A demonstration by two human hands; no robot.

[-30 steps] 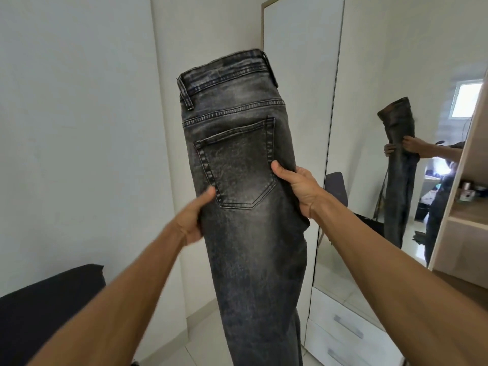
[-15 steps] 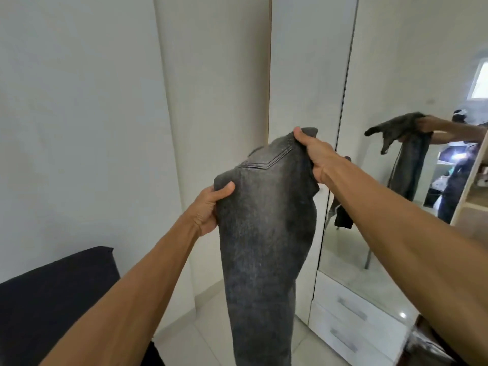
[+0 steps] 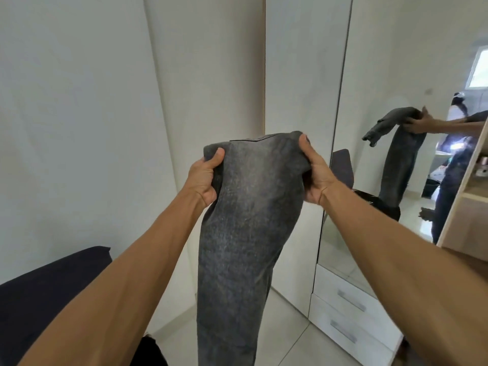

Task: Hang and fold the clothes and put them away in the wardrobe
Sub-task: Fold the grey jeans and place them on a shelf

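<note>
Before the wardrobe [image 3: 298, 75], jeans [image 3: 250, 207] are held aloft, folded over.
Sides are gripped by left hand [image 3: 203, 178] and right hand [image 3: 317, 178]; unsupported, the fold could be lost if heavy denim slips.

Grey washed jeans [image 3: 248, 220] hang lengthwise, top seemingly folded over.

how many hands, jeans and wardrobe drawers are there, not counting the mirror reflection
hands: 2 (left hand, right hand)
jeans: 1
drawers: 2 (upper drawer, lower drawer)
total: 5
</note>
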